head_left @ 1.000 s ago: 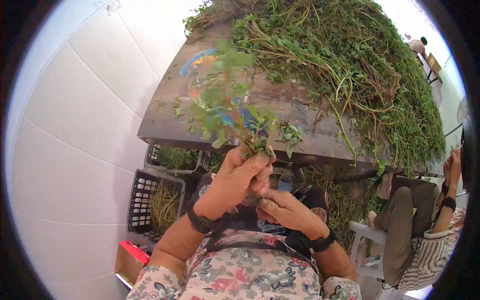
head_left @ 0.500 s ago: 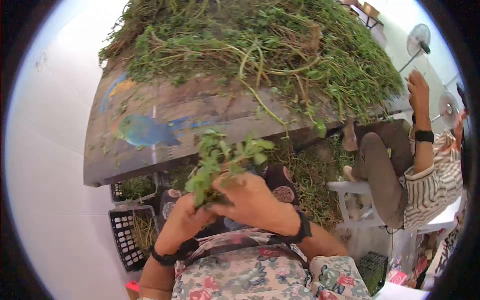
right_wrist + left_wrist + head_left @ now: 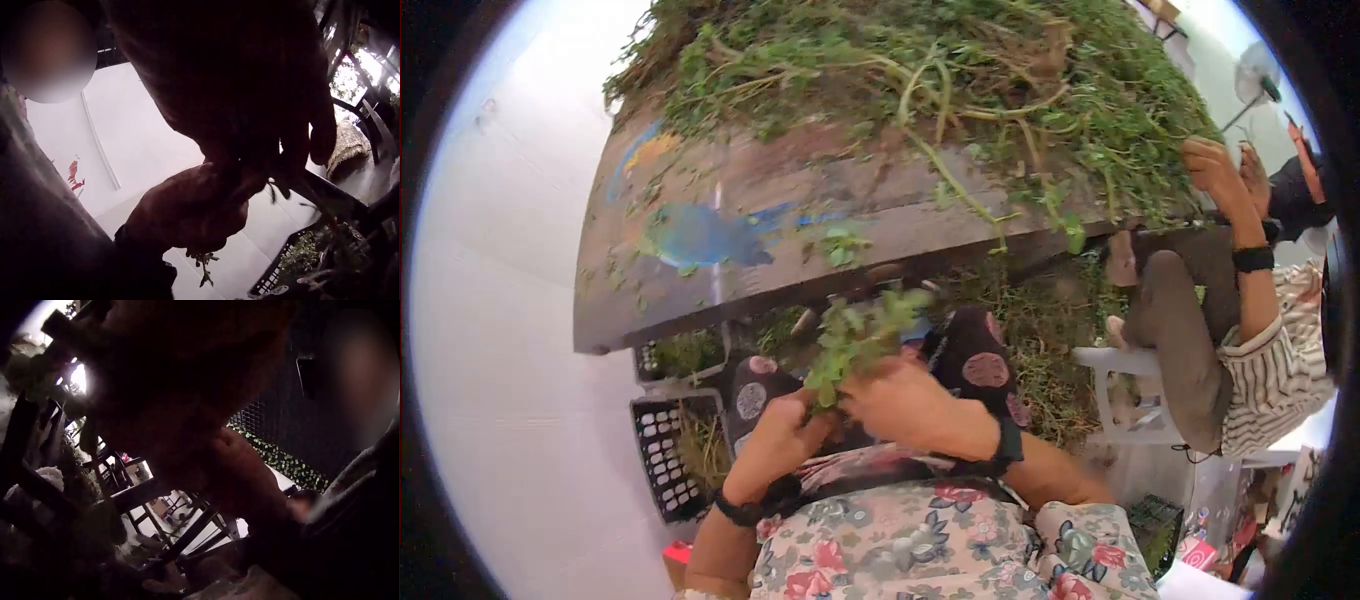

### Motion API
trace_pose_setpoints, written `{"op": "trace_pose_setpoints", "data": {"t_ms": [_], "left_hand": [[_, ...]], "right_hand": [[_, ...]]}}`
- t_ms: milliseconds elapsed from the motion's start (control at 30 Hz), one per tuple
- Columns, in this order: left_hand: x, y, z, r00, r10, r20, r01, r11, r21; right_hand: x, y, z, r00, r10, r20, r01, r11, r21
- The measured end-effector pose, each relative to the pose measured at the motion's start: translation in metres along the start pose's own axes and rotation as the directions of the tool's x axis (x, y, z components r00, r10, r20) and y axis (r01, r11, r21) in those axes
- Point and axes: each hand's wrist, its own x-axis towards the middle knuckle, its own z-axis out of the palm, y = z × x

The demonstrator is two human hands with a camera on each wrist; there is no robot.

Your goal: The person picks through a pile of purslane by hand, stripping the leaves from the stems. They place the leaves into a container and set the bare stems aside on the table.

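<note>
Sprig between left hand and right hand, beneath table edge.

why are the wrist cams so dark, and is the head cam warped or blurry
Head view: fisheye bends the table edge, black vignette at the corners, right hand on the herb bunch softened by motion. Left wrist view: left hand underexposed against backlight. Right wrist view: both hands silhouetted against the bright tiles.

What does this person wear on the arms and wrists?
Short floral sleeves, pink and grey blooms on pale cloth. A black strap rings each wrist, left strap and right strap. No gloves on the left grip or right grip.
</note>
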Motion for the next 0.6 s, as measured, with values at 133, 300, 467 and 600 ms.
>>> {"op": "trace_pose_setpoints", "data": {"t_ms": [133, 300, 467, 600], "left_hand": [[0.002, -0.011, 0.003, 0.997, -0.033, -0.071, 0.028, 0.996, -0.079], [0.013, -0.023, 0.004, 0.991, 0.017, -0.134, -0.022, 0.999, -0.042], [0.013, -0.014, 0.003, 0.998, -0.046, -0.044, 0.034, 0.971, -0.236], [0.013, -0.015, -0.002, 0.995, -0.097, 0.004, 0.086, 0.861, -0.501]], "right_hand": [[0.004, 0.000, -0.005, 0.999, 0.012, 0.052, -0.010, 0.999, -0.035], [0.011, 0.002, 0.010, 0.980, 0.174, -0.101, -0.162, 0.980, 0.111], [0.001, 0.064, 0.051, 0.894, -0.095, -0.438, -0.014, 0.971, -0.239], [-0.007, 0.073, 0.002, 0.877, 0.479, -0.040, -0.358, 0.706, 0.612]]}}
